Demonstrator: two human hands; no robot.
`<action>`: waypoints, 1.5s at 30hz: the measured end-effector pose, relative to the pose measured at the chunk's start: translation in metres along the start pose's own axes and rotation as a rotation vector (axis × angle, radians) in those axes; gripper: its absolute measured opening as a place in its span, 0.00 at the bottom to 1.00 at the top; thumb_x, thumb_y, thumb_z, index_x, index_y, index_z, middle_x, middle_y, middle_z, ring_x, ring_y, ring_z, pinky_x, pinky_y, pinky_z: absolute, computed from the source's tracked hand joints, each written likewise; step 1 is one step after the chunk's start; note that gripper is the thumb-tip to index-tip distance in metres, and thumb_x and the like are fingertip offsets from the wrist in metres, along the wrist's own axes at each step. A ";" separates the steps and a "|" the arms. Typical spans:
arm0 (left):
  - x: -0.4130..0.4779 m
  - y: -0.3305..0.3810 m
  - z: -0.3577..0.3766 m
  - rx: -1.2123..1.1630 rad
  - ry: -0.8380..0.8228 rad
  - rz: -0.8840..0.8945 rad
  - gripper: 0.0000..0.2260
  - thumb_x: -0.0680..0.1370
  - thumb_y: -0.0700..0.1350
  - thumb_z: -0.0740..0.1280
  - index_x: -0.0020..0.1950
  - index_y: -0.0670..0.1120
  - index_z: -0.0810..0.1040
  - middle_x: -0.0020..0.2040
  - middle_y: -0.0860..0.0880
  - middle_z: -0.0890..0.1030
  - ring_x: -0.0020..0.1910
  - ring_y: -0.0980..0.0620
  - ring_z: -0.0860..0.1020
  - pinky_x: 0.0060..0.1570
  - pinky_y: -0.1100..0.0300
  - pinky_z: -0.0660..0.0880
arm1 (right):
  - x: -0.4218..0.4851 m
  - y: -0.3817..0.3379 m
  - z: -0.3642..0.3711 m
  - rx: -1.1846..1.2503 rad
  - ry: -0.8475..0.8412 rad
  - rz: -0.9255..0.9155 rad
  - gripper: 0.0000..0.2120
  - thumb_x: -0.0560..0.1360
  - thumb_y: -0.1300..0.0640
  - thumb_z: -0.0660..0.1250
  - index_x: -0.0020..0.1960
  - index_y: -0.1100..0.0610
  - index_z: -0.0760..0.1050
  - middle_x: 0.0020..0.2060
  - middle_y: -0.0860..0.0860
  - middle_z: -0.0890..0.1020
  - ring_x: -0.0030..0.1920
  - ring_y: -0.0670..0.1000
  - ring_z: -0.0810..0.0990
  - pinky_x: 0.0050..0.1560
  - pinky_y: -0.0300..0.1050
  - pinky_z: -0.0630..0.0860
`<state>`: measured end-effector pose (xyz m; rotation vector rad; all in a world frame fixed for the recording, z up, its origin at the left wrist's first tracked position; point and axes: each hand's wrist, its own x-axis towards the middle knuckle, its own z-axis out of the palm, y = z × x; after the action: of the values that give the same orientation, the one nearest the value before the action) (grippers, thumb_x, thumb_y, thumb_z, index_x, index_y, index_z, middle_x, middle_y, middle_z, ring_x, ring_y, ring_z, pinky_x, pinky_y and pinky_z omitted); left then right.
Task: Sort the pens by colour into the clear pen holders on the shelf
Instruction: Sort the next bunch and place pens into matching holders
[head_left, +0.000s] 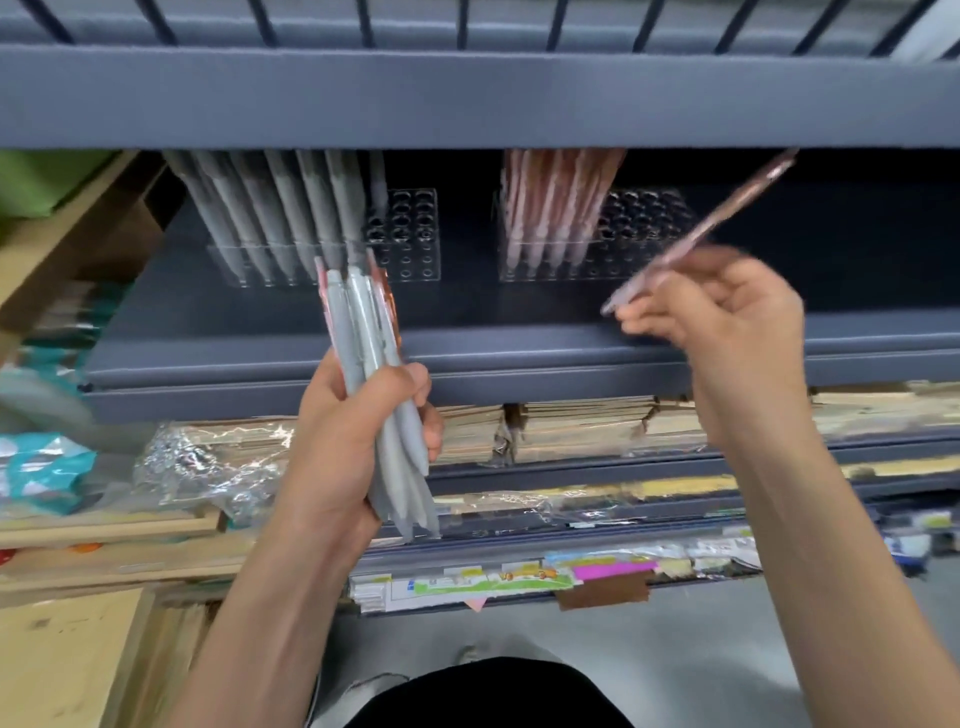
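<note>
- My left hand (353, 441), frame centre-left, grips a bundle of grey and pink pens (371, 374), upright, tips down.
- My right hand (727, 322), centre-right, pinches a single pink pen (701, 231), tilted toward the upper right; motion-blurred.
- Clear plastic pen holder with grey pens (332, 249) stands on the dark grey shelf (519, 353), upper left.
- Second clear holder with pink pens (571, 244) stands right of it, apart.

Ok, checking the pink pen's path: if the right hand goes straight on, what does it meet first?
Likely the right holder, at its empty holes beside the pink pens; depth is unclear.
</note>
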<state>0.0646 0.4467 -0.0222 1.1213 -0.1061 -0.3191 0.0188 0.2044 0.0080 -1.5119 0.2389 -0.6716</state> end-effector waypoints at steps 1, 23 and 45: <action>0.000 -0.003 0.004 0.016 -0.003 -0.002 0.11 0.70 0.38 0.68 0.49 0.44 0.70 0.32 0.49 0.73 0.23 0.50 0.70 0.24 0.59 0.70 | 0.011 0.001 -0.005 -0.010 0.038 -0.028 0.06 0.72 0.67 0.67 0.48 0.59 0.77 0.38 0.55 0.86 0.38 0.55 0.85 0.40 0.43 0.81; -0.012 -0.007 0.019 0.057 0.053 0.001 0.07 0.61 0.43 0.71 0.37 0.44 0.78 0.29 0.47 0.72 0.22 0.50 0.71 0.22 0.60 0.69 | 0.088 -0.008 0.020 -0.978 -0.032 -0.185 0.08 0.73 0.55 0.68 0.51 0.50 0.83 0.49 0.47 0.85 0.53 0.52 0.82 0.58 0.40 0.73; -0.030 0.006 -0.023 0.015 0.113 -0.065 0.14 0.65 0.39 0.71 0.48 0.39 0.72 0.36 0.42 0.83 0.26 0.46 0.79 0.23 0.60 0.73 | 0.030 -0.017 0.045 -0.501 -0.013 -0.157 0.05 0.70 0.56 0.67 0.38 0.51 0.82 0.30 0.41 0.81 0.30 0.38 0.74 0.34 0.30 0.68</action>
<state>0.0434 0.4782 -0.0245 1.1565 0.0276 -0.3126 0.0631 0.2276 0.0353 -2.0300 0.2949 -0.7616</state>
